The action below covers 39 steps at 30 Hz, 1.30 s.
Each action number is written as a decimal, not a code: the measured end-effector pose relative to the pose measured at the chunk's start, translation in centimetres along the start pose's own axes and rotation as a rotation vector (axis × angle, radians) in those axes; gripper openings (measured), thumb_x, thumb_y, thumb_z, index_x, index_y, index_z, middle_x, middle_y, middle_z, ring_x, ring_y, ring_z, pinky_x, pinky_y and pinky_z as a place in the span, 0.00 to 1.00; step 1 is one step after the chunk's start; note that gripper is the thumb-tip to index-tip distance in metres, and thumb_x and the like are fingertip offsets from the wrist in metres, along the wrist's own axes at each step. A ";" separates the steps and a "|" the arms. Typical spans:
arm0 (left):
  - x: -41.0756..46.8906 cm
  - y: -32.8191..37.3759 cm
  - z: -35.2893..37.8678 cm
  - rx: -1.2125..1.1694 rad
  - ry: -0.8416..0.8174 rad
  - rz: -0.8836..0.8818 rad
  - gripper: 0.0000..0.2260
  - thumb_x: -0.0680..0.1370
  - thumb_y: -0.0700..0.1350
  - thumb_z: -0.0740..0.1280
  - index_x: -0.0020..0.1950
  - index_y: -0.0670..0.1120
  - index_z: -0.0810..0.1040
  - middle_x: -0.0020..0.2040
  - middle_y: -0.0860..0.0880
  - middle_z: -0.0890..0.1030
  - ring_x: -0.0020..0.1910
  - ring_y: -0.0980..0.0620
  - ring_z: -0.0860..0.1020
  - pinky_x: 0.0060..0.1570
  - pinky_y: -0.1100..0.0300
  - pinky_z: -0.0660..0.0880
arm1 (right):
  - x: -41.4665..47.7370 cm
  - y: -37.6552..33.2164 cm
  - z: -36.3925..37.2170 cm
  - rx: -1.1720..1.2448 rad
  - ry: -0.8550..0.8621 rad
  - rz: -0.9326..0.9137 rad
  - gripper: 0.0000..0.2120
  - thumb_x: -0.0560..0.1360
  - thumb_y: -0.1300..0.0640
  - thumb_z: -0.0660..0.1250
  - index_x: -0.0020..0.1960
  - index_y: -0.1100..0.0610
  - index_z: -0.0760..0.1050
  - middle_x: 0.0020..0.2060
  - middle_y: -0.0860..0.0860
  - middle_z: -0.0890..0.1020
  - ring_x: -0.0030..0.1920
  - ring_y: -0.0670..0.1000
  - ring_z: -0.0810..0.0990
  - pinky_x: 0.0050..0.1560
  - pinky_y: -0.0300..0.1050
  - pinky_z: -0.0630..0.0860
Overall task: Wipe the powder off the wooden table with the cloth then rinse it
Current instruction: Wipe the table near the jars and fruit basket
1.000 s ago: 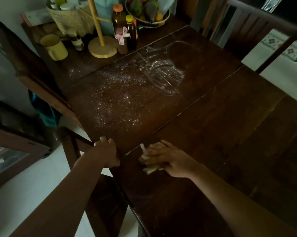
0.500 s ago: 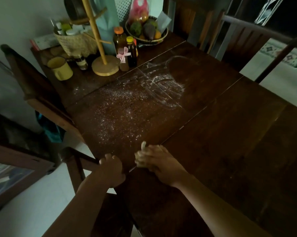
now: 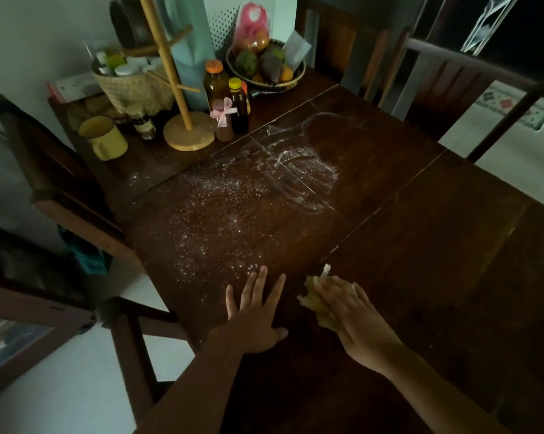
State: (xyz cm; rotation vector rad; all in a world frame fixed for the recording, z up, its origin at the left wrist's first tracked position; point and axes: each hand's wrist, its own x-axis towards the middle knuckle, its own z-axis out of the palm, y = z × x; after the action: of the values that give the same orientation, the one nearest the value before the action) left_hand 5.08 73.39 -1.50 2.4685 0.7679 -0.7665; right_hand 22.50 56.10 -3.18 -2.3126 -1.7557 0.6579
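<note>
White powder point(image 3: 230, 211) lies scattered over the middle of the dark wooden table point(image 3: 421, 245), with smeared wipe marks point(image 3: 299, 173) at its far right side. A pale yellow cloth point(image 3: 314, 299) lies bunched on the table near the front edge. My right hand point(image 3: 355, 317) presses flat on the cloth with straight fingers and covers most of it. Just left of it, my left hand point(image 3: 255, 314) rests flat on the tabletop, fingers spread, at the near rim of the powder.
At the table's far end stand a yellow mug point(image 3: 103, 137), a wooden mug tree point(image 3: 183, 120), brown bottles point(image 3: 223, 101), a woven basket point(image 3: 130, 86) and a fruit bowl point(image 3: 264, 67). Wooden chairs point(image 3: 54, 170) flank the left side and far edge.
My left hand let go of the table's edge and now lies flat on the tabletop. My right hand with the cloth has stayed near the front edge; the view tilted upward.
</note>
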 end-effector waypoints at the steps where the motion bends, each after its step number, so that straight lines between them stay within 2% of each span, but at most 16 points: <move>1: 0.1 0.0 0.4 0.002 0.010 -0.015 0.46 0.77 0.62 0.63 0.73 0.61 0.24 0.70 0.50 0.18 0.72 0.47 0.23 0.68 0.32 0.31 | -0.1 1.1 -0.7 -0.084 -0.053 -0.088 0.28 0.85 0.49 0.46 0.79 0.40 0.33 0.79 0.38 0.39 0.76 0.38 0.32 0.79 0.51 0.38; 3: 0.3 0.0 0.8 0.010 0.032 -0.029 0.46 0.77 0.62 0.62 0.72 0.61 0.23 0.70 0.50 0.18 0.72 0.48 0.23 0.67 0.32 0.31 | 1.0 3.6 -2.5 -0.131 -0.068 -0.130 0.31 0.84 0.49 0.51 0.78 0.36 0.34 0.79 0.35 0.42 0.77 0.37 0.36 0.79 0.51 0.37; 6: 0.4 0.0 1.0 -0.003 0.039 -0.024 0.46 0.77 0.62 0.62 0.70 0.62 0.22 0.69 0.50 0.17 0.71 0.48 0.23 0.66 0.32 0.29 | 5.6 7.2 -5.0 0.066 0.150 0.080 0.36 0.81 0.60 0.59 0.78 0.34 0.47 0.78 0.38 0.56 0.78 0.43 0.50 0.78 0.54 0.47; 9: 0.4 -0.1 1.0 -0.051 0.025 -0.021 0.46 0.77 0.60 0.62 0.69 0.64 0.20 0.68 0.53 0.16 0.70 0.50 0.21 0.66 0.33 0.27 | 12.4 10.5 -6.4 0.132 0.352 0.313 0.26 0.83 0.58 0.55 0.79 0.48 0.56 0.77 0.50 0.63 0.78 0.54 0.58 0.77 0.60 0.56; 12: 0.3 -0.1 0.9 -0.057 0.011 -0.022 0.46 0.78 0.60 0.62 0.68 0.65 0.20 0.67 0.54 0.15 0.69 0.51 0.20 0.66 0.33 0.27 | 19.0 9.9 -7.6 0.121 0.433 0.355 0.23 0.83 0.57 0.57 0.77 0.54 0.61 0.74 0.54 0.68 0.74 0.56 0.66 0.71 0.54 0.65; 15: 0.3 0.0 0.8 -0.076 -0.001 -0.023 0.46 0.78 0.60 0.62 0.68 0.65 0.20 0.67 0.54 0.15 0.68 0.51 0.19 0.65 0.34 0.26 | 22.4 5.3 -7.5 0.135 0.366 0.177 0.25 0.80 0.62 0.63 0.76 0.52 0.65 0.70 0.54 0.73 0.63 0.52 0.74 0.48 0.34 0.69; 16: 0.3 0.0 0.8 -0.076 -0.003 -0.026 0.46 0.78 0.60 0.62 0.68 0.65 0.20 0.67 0.54 0.15 0.68 0.51 0.19 0.65 0.34 0.26 | 22.4 3.3 -6.8 0.146 0.309 0.032 0.25 0.79 0.63 0.64 0.75 0.52 0.67 0.69 0.54 0.74 0.62 0.52 0.75 0.47 0.33 0.69; 19: 0.4 0.1 0.8 -0.075 0.005 -0.030 0.46 0.77 0.60 0.61 0.68 0.64 0.20 0.68 0.54 0.16 0.69 0.51 0.20 0.65 0.34 0.26 | 19.6 -1.7 -2.9 0.166 0.076 -0.358 0.24 0.80 0.60 0.62 0.75 0.47 0.67 0.73 0.48 0.71 0.71 0.54 0.69 0.66 0.46 0.70; 22: 0.4 0.1 0.8 -0.074 0.013 -0.031 0.45 0.77 0.61 0.61 0.71 0.62 0.22 0.73 0.53 0.22 0.69 0.52 0.22 0.66 0.34 0.26 | 15.2 -0.4 -1.7 0.089 -0.064 -0.453 0.27 0.80 0.63 0.60 0.76 0.44 0.64 0.75 0.41 0.66 0.78 0.45 0.56 0.78 0.48 0.45; 25: 0.4 0.1 1.0 -0.108 0.056 -0.019 0.45 0.77 0.60 0.62 0.73 0.61 0.25 0.71 0.55 0.20 0.70 0.53 0.21 0.66 0.34 0.26 | 13.5 4.7 -3.6 0.084 0.162 -0.208 0.31 0.76 0.69 0.64 0.72 0.41 0.69 0.72 0.43 0.72 0.76 0.44 0.61 0.77 0.62 0.50; 28: 0.4 0.1 1.0 -0.130 0.078 -0.015 0.45 0.76 0.59 0.63 0.75 0.59 0.27 0.71 0.56 0.20 0.70 0.54 0.22 0.66 0.35 0.25 | 15.7 4.8 -4.6 0.211 0.434 0.205 0.24 0.79 0.67 0.61 0.71 0.48 0.71 0.68 0.48 0.74 0.71 0.48 0.65 0.70 0.63 0.66; 31: 0.0 0.0 0.9 -0.155 0.091 -0.049 0.45 0.76 0.59 0.64 0.77 0.55 0.30 0.72 0.55 0.21 0.71 0.54 0.23 0.68 0.37 0.26 | 18.4 -0.7 -3.0 0.179 0.465 0.158 0.28 0.74 0.69 0.65 0.72 0.54 0.70 0.69 0.51 0.74 0.70 0.55 0.68 0.70 0.55 0.66; 33: -0.1 0.3 0.8 -0.230 0.137 -0.073 0.45 0.74 0.58 0.66 0.77 0.54 0.35 0.75 0.56 0.26 0.74 0.53 0.28 0.72 0.40 0.30 | 18.5 -3.9 -1.1 0.183 0.336 -0.083 0.30 0.73 0.69 0.66 0.72 0.52 0.70 0.69 0.50 0.73 0.71 0.55 0.68 0.72 0.54 0.63; 35: -0.4 0.3 0.0 -0.400 0.297 -0.154 0.40 0.71 0.52 0.70 0.74 0.53 0.46 0.77 0.52 0.46 0.78 0.48 0.45 0.77 0.44 0.44 | 16.8 -5.3 0.7 0.186 0.186 -0.303 0.28 0.76 0.66 0.66 0.73 0.49 0.68 0.72 0.47 0.71 0.75 0.52 0.65 0.76 0.55 0.58; 37: -0.9 -1.1 -2.5 -0.697 0.398 -0.236 0.26 0.75 0.43 0.68 0.67 0.53 0.59 0.64 0.51 0.70 0.65 0.48 0.71 0.66 0.46 0.70 | 14.1 -4.8 1.4 0.120 0.033 -0.457 0.30 0.79 0.64 0.63 0.76 0.43 0.62 0.76 0.42 0.65 0.78 0.45 0.56 0.78 0.49 0.49; 39: -1.8 -3.7 -5.5 -0.880 0.340 -0.212 0.15 0.78 0.41 0.64 0.62 0.53 0.65 0.50 0.50 0.79 0.47 0.51 0.80 0.50 0.50 0.79 | 11.7 -2.6 0.9 0.071 -0.067 -0.530 0.34 0.77 0.68 0.58 0.76 0.40 0.61 0.76 0.38 0.63 0.78 0.41 0.51 0.78 0.44 0.45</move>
State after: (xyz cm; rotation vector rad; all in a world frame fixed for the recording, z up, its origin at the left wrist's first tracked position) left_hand 3.61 78.46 2.81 1.7271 1.1866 -0.0107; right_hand 22.35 67.80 -5.81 -1.6782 -2.2022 0.6836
